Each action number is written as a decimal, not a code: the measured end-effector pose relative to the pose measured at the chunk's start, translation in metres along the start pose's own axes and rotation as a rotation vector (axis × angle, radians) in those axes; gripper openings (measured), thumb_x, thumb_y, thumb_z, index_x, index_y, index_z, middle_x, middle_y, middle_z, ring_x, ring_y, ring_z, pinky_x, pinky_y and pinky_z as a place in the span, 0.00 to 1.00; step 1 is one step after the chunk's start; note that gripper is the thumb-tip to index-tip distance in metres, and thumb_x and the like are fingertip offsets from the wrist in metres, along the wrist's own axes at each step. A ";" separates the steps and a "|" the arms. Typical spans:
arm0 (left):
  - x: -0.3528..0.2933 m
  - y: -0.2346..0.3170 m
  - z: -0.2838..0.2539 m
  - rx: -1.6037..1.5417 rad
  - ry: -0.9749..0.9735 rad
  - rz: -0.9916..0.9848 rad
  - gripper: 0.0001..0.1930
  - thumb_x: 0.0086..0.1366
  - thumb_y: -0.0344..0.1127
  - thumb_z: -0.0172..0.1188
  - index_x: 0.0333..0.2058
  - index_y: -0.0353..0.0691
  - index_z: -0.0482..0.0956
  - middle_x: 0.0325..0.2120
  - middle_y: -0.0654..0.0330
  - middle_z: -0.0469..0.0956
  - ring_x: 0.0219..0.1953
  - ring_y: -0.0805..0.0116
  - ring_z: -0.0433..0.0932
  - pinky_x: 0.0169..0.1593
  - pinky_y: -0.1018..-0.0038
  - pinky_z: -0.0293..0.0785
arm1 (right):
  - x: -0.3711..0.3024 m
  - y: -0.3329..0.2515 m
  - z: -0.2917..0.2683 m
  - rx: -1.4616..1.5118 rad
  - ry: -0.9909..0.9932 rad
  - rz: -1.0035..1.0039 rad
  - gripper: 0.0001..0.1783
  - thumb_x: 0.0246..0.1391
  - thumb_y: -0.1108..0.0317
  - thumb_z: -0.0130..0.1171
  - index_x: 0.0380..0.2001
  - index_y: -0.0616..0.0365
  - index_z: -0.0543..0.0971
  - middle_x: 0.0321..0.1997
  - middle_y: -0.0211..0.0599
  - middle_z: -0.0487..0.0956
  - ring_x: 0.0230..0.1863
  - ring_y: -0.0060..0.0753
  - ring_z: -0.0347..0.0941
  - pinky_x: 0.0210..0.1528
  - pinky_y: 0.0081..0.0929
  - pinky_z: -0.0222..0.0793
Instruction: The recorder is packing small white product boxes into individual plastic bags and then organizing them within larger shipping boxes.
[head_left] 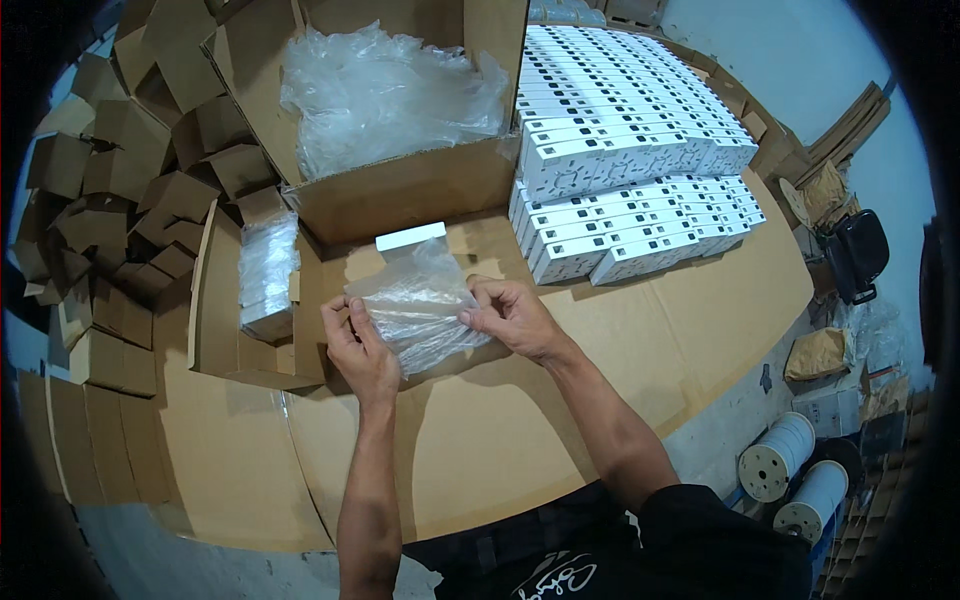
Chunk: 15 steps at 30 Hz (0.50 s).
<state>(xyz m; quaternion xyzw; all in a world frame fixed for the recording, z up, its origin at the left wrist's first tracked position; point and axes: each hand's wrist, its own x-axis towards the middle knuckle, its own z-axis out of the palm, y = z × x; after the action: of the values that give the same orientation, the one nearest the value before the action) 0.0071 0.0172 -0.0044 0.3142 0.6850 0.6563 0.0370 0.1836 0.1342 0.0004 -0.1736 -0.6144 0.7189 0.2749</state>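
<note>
Between my hands a clear plastic bag is stretched out above the cardboard-covered table. My left hand pinches its left edge between thumb and fingers. On the other side, my right hand grips the bag's right edge the same way. Just beyond the bag lies a small white box, partly hidden by the film. Left of my left hand stands an open cardboard carton, holding several plastic-wrapped packs in a row.
A large open carton full of clear plastic bags stands behind. Stacked white boxes fill the back right of the table. Empty brown cartons pile up at the left. Cable spools stand on the floor at right.
</note>
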 end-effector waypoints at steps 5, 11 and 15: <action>0.000 -0.007 -0.007 -0.099 -0.089 0.000 0.11 0.78 0.38 0.51 0.41 0.35 0.71 0.21 0.66 0.69 0.25 0.80 0.63 0.29 0.78 0.61 | 0.005 -0.013 0.017 0.328 0.164 -0.090 0.10 0.60 0.74 0.66 0.27 0.57 0.74 0.37 0.25 0.74 0.32 0.10 0.66 0.34 0.15 0.66; -0.007 0.002 -0.004 -0.038 -0.261 -0.033 0.10 0.78 0.39 0.51 0.41 0.37 0.71 0.18 0.70 0.65 0.22 0.82 0.60 0.25 0.79 0.57 | 0.000 0.002 -0.004 -0.007 0.223 0.041 0.07 0.63 0.70 0.65 0.34 0.59 0.76 0.29 0.22 0.75 0.30 0.13 0.70 0.35 0.15 0.69; -0.010 -0.001 -0.002 -0.056 -0.256 -0.028 0.10 0.78 0.39 0.51 0.40 0.38 0.71 0.17 0.71 0.65 0.21 0.83 0.59 0.24 0.79 0.55 | 0.005 0.010 0.007 0.047 0.345 -0.093 0.11 0.67 0.65 0.61 0.31 0.58 0.75 0.26 0.25 0.77 0.29 0.14 0.71 0.29 0.19 0.68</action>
<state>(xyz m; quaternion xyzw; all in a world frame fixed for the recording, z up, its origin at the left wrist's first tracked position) 0.0138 0.0106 -0.0083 0.3846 0.6604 0.6291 0.1418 0.1736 0.1311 -0.0079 -0.2590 -0.5486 0.6791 0.4132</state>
